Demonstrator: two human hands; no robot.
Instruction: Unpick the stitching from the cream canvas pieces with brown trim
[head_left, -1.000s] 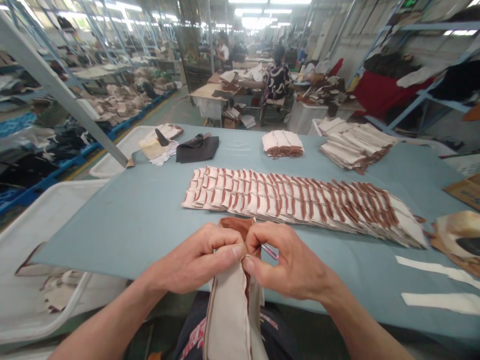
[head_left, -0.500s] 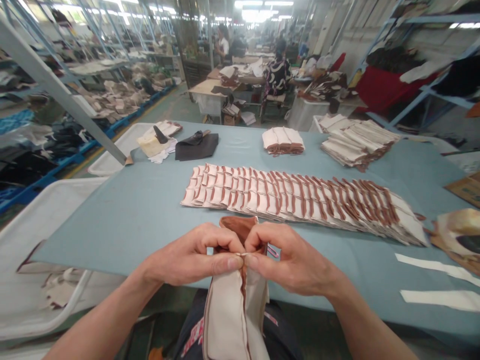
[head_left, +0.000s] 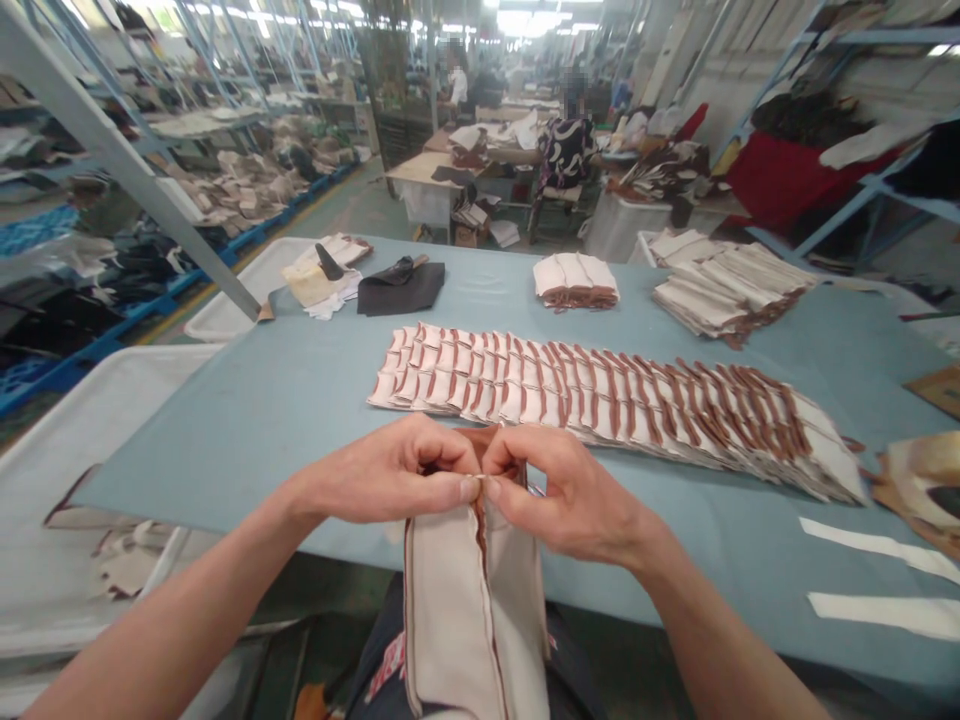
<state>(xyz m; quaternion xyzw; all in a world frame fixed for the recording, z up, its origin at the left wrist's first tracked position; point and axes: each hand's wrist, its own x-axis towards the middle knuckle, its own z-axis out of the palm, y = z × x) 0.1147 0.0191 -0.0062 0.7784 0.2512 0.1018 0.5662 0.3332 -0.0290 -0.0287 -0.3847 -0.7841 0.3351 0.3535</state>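
Observation:
Between my hands hangs a sewn leather piece [head_left: 446, 610], off-white on the side facing me and brown on the other, with a seam running down its middle. My left hand [head_left: 405, 470] pinches the left edge of that seam near the top between thumb and finger. My right hand [head_left: 559, 490] pinches the right edge, its fingertips almost touching the left ones. The lower part of the piece hangs over my lap. Just beyond my hands, a long overlapping row of white-and-brown sewn pieces [head_left: 525, 375] lies on the blue table [head_left: 247, 430].
Farther back lie a small bundle [head_left: 576, 278], a larger stack of pieces [head_left: 724, 280] and a black cloth [head_left: 401, 290]. Two white strips [head_left: 881, 610] lie at right. A white bin [head_left: 150, 375] stands at left. Beyond, a person [head_left: 566, 150] sits at another table.
Both hands have risen slightly with the leather piece, still pinching its seam. The camera view has shifted a little, so the table things appear slightly farther right.

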